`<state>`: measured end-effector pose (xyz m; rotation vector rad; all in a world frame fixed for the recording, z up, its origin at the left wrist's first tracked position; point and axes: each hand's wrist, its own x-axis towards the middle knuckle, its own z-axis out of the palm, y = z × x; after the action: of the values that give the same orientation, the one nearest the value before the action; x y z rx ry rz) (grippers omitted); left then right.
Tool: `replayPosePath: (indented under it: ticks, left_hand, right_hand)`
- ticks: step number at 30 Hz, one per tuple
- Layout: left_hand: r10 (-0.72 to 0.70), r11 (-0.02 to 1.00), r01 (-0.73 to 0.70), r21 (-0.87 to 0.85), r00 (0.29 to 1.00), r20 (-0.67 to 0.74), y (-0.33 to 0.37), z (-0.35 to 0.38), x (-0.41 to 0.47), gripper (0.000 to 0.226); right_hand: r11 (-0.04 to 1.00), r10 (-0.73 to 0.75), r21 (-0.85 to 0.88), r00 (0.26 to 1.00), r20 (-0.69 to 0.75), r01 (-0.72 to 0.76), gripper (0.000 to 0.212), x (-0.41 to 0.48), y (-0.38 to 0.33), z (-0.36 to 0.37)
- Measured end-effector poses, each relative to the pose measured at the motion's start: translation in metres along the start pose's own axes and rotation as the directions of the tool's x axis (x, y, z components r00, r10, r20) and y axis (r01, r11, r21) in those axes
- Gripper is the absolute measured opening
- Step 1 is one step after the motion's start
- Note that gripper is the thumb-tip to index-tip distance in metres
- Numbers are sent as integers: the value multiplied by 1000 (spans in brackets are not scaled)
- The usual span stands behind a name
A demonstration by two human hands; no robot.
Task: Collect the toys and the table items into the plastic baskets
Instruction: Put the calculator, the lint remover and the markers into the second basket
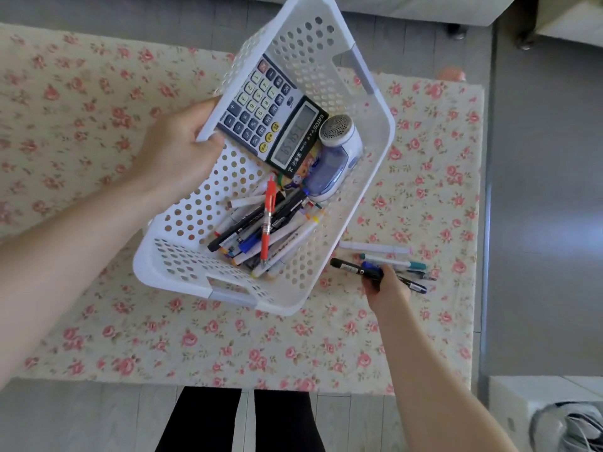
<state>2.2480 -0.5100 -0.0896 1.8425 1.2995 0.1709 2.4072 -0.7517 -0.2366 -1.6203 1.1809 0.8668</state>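
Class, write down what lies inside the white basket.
Inside the basket: a calculator, a fabric shaver and a heap of pens and markers. A colourful item shows beneath the calculator; most of it is covered, as are the lowest pens.

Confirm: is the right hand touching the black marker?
Touching. In the head view, the right hand curls its fingers round the black marker.

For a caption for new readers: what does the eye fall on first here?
The tilted white basket in the centre, its rim gripped by the left hand, holds a calculator, a lint shaver and a heap of pens. To its right, the right hand grips a marker among loose pens on the flowered tablecloth.
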Motion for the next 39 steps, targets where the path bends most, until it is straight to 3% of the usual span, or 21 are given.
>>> replayPosePath:
  ticks: [3, 5, 8, 12, 20, 25, 28, 30, 32, 35, 39]
  left_hand:
    - [14, 1000, -14, -8, 1000, -13, -3, 0, 2, 43]
    - [26, 999, -26, -23, 1000, -10, -5, -1, 4, 43]
    - [50, 998, -50, -25, 999, -6, -9, -2, 6, 46]
    - [85, 996, -84, -43, 996, 19, -13, -5, 5, 48]
    - [123, 992, -123, -21, 992, 38, -23, -8, 6, 50]
    - [130, 991, -129, -26, 991, 32, -22, -8, 5, 50]
    - [143, 990, -142, -25, 989, 30, -20, -7, 4, 49]
    - [146, 989, -146, -13, 989, 25, -21, -6, 3, 49]
    - [129, 992, -128, -8, 992, 13, -21, -6, 4, 48]
    - [98, 995, -98, 15, 995, -1, -18, -5, 5, 48]
    - [66, 997, -65, 36, 998, -14, -13, -4, 6, 50]
  right_hand:
    - [983, -168, 91, 982, 90, 160, 25, -28, 3, -1]
    - [942, -334, 58, 923, 191, 330, 20, -53, 6, 2]
    - [813, -480, -164, 802, 356, 560, 10, -87, 23, 20]
    - [673, -493, -373, 764, 416, 638, 16, -99, 58, 51]
    - [618, -408, -492, 786, 465, 613, 22, -98, 84, 71]
    - [728, -405, -380, 805, 433, 570, 14, -91, 80, 57]
    - [704, -452, -360, 778, 436, 611, 18, -90, 77, 56]
    - [708, -545, -292, 760, 354, 643, 18, -91, 72, 55]
    - [774, -587, -153, 786, 193, 615, 16, -86, 61, 48]
    - [902, -427, -66, 904, 16, 427, 19, -53, 39, 27]
    - [979, -137, -155, 990, -19, 132, 39, -2, 11, 12]
